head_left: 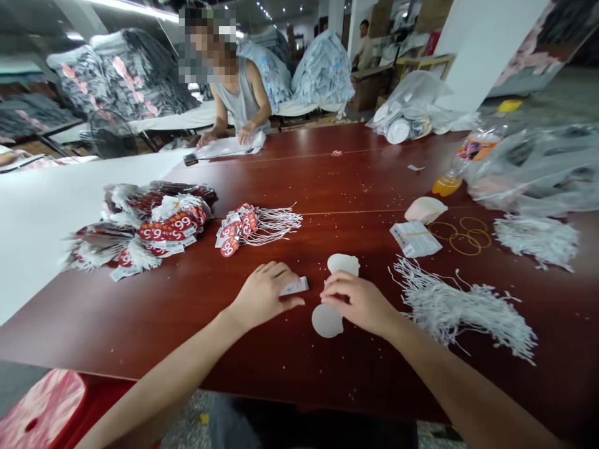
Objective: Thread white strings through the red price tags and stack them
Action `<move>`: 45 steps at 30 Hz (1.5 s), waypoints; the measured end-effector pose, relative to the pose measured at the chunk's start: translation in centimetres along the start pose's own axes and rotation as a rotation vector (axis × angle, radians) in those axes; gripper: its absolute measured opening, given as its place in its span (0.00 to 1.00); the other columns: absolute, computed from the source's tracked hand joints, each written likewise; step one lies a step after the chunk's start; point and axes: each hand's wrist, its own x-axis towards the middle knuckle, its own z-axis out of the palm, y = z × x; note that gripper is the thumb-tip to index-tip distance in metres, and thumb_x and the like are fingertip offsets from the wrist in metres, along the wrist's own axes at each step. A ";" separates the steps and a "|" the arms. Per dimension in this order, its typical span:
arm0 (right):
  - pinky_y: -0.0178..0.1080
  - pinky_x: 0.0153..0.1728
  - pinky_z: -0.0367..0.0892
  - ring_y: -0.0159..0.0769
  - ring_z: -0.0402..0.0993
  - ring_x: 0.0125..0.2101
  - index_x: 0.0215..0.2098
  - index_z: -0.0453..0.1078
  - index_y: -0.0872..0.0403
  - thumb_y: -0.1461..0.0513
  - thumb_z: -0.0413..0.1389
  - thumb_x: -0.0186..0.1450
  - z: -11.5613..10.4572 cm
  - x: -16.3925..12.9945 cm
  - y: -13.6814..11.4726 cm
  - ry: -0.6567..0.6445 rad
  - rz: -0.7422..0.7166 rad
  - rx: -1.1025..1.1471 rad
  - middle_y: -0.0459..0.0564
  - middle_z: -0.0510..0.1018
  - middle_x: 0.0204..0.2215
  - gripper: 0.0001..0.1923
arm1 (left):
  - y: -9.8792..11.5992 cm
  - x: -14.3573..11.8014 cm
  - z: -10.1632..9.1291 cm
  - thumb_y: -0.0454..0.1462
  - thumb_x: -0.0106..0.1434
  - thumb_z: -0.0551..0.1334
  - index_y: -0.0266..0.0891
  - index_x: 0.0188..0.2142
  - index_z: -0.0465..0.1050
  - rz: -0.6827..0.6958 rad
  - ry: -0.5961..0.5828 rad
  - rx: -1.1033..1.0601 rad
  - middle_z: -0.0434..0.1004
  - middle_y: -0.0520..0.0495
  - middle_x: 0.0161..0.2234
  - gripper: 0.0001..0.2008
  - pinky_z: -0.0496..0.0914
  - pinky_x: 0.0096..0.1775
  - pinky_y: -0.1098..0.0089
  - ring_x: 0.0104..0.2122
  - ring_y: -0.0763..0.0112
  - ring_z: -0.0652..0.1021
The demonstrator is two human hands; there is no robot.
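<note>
My left hand is over the table, thumb stretched away from the fingers. A small white printed label shows between its thumb and fingertips; whether they touch it I cannot tell. To the right, my right hand has thumb and fingertips drawn together in a pinch, and what is in them is hidden. Around its fingertips lie a white round tag on the far side and another white round tag on the near side. Beside my right forearm spreads a bundle of white strings.
Red tags with strings and a larger tag pile lie left. Rubber bands, a white packet, more strings, a drink bottle and plastic bags lie right. Across the table, a person handles a plastic bag.
</note>
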 end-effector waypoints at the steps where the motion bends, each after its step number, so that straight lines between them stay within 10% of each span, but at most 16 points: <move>1: 0.36 0.40 0.66 0.35 0.75 0.37 0.38 0.79 0.47 0.58 0.56 0.69 0.4 -0.1 -0.1 -0.068 -0.036 -0.054 0.46 0.79 0.41 0.08 | -0.7 -0.2 0.3 0.48 0.63 0.68 0.43 0.44 0.76 -0.027 0.002 -0.016 0.76 0.46 0.40 0.15 0.69 0.44 0.63 0.40 0.63 0.75; 9: 0.34 0.40 0.64 0.32 0.75 0.36 0.36 0.79 0.48 0.58 0.59 0.67 1.6 -0.1 0.1 -0.063 0.042 0.018 0.44 0.78 0.37 0.05 | -1.3 -0.9 3.0 0.33 0.68 0.59 0.44 0.40 0.76 -0.113 0.105 -0.185 0.78 0.50 0.36 0.07 0.70 0.41 0.68 0.37 0.69 0.76; 21: 0.35 0.41 0.64 0.32 0.75 0.35 0.34 0.78 0.49 0.59 0.60 0.66 1.8 -0.1 0.3 -0.032 0.054 0.013 0.43 0.78 0.36 0.05 | -2.3 0.1 2.6 0.36 0.64 0.63 0.44 0.38 0.77 -0.126 0.008 -0.283 0.78 0.52 0.36 0.04 0.69 0.35 0.74 0.32 0.74 0.76; 32: 0.33 0.34 0.62 0.32 0.72 0.32 0.36 0.75 0.49 0.59 0.55 0.69 1.7 -0.1 0.1 0.132 0.021 -0.043 0.44 0.78 0.33 0.07 | 2.0 1.7 2.0 0.33 0.65 0.61 0.40 0.33 0.70 -0.025 0.422 0.055 0.78 0.49 0.35 0.03 0.68 0.39 0.66 0.36 0.67 0.77; 45: 0.34 0.24 0.50 0.29 0.59 0.20 0.26 0.67 0.53 0.58 0.51 0.69 0.8 -0.3 -1.7 0.158 0.170 -0.041 0.42 0.70 0.20 0.14 | 3.1 1.5 3.8 0.33 0.69 0.61 0.40 0.42 0.70 0.146 0.473 -0.129 0.80 0.52 0.34 0.03 0.71 0.32 0.74 0.30 0.74 0.80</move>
